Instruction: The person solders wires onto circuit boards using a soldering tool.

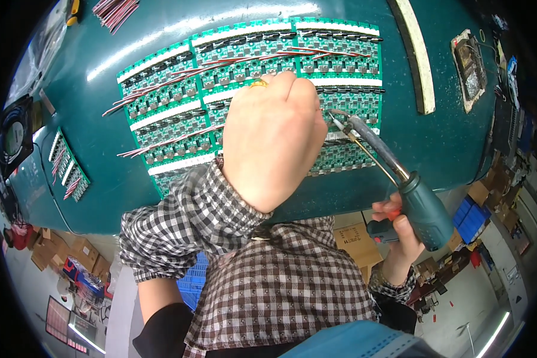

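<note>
Several green circuit boards [352, 106] lie joined in a wide panel on the dark green table. My left hand [274, 134] rests over the middle of them, back up and fingers curled under; whatever it pinches is hidden beneath it. Red, white and black wires [173, 77] run across the boards on its left. In my right hand [406, 238] is a dark green soldering gun [426, 209] with a red trigger. Its metal barrel slants up and left, and the tip, beside a thin feed tube, sits just right of my left hand, over the boards. Contact cannot be made out.
A smaller board piece with wires [69, 167] lies at the left. Behind it stands a black fan [15, 136]. A bundle of wires [116, 13] and an orange-handled tool [73, 13] are at the far left. A pale strip [416, 59] and a worn tray [470, 71] lie right.
</note>
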Motion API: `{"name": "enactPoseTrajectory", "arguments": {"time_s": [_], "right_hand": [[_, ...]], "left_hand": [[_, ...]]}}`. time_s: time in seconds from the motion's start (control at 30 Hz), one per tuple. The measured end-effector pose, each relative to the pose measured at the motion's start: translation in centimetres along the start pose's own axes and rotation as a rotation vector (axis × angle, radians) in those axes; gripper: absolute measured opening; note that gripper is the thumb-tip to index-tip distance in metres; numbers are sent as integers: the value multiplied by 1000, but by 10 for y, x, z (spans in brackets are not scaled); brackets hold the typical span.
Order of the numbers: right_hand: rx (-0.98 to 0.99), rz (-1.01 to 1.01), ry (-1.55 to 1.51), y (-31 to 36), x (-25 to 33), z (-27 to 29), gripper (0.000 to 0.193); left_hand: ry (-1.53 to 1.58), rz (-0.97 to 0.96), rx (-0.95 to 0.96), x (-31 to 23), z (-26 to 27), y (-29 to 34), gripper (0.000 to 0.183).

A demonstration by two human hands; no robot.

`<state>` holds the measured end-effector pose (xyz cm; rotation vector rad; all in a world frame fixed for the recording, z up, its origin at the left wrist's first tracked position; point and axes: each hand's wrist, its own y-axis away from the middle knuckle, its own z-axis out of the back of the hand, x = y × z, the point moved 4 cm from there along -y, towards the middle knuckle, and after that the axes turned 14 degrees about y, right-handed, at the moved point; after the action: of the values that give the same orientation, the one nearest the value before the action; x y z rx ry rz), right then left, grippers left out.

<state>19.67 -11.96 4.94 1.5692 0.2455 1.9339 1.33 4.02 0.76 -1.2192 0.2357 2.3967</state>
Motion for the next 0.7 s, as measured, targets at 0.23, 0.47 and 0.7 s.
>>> {"name": "enactPoseTrajectory", "arguments": {"time_s": [0.23,0.47,0.7], "right_hand": [[17,5,10,2,-2,0,42],[2,5,18,3,1,-4,43],[-16,-23,50,2,4,-5,44]], "left_hand": [[37,6,1,-1,-1,1,14],[35,1,-19,1,-2,1,14],[22,6,-24,1,-1,0,14]]}}
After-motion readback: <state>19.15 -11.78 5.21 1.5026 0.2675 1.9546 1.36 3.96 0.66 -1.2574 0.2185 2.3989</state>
